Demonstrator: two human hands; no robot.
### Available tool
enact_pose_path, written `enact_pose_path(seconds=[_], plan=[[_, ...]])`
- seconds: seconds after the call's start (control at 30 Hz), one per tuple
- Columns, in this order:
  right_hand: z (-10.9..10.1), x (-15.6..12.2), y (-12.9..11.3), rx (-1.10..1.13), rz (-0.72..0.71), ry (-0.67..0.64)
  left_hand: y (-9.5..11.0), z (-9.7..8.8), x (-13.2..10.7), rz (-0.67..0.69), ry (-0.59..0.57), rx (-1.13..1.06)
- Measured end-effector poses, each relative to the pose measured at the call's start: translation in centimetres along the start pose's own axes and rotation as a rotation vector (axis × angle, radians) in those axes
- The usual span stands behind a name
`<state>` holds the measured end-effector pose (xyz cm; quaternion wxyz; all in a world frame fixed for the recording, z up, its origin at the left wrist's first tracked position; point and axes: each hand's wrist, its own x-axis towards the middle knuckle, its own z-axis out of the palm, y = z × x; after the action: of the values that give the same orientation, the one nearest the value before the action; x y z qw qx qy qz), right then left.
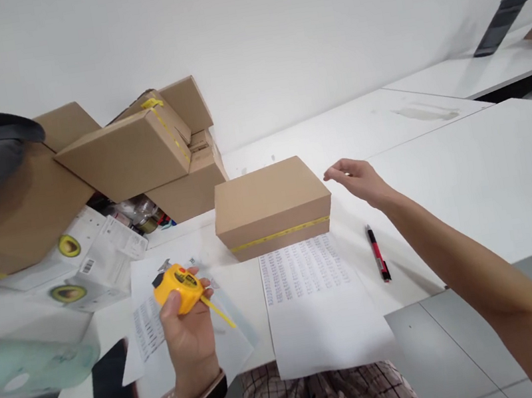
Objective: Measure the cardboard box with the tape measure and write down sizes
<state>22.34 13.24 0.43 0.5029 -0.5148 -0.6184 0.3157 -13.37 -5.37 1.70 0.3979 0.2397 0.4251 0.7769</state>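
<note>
The closed cardboard box (265, 195) sits at your twelve o'clock; it looks stiff-walled and probably light, though its contents are hidden. Take it by the short ends with flat palms, since smooth card may slip and corners could dent. Your right hand (358, 179), towards one o'clock, is loosely curled just beside the box's right end, nothing visible in it. Your left hand (191, 345), at eleven, grasps the yellow tape measure (182, 289), a compact case, likely hard and best held round its sides; its short blade (222, 313) points towards five and should flex.

For markings, the white carton (102, 245) between ten and eleven shows avocado pictures and a barcode (88, 265). Writing on the paper sheet (330, 330) at twelve, the box's yellow strip (281, 231) and the case's dark label (186, 279) is illegible.
</note>
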Motion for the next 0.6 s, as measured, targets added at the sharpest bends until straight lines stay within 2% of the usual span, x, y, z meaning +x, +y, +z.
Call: enact_pose_path(seconds=[0.17, 0.3, 0.43, 0.5, 0.6], plan=[[-0.5, -1.9, 1.4, -0.018, 0.074, -0.041, 0.0, -1.1, 1.0, 0.101, 0.07, -0.065], [0.1, -4.1, 1.0, -0.01, 0.196, -0.162, -2.6, -0.9, 2.5, 0.057, -0.022, -0.008], [0.9, -5.3, 0.0, 0.042, 0.171, -0.282, -5.1, 0.7, 3.6, -0.046, -0.153, 0.006], [0.8, -5.2, -0.9, -0.009, 0.102, -0.269, -4.9, 1.9, 4.0, -0.046, -0.234, -0.006], [0.0, -4.3, -2.8, -0.159, -0.01, -0.136, -3.1, 3.8, 4.4, 0.014, -0.302, -0.016]])
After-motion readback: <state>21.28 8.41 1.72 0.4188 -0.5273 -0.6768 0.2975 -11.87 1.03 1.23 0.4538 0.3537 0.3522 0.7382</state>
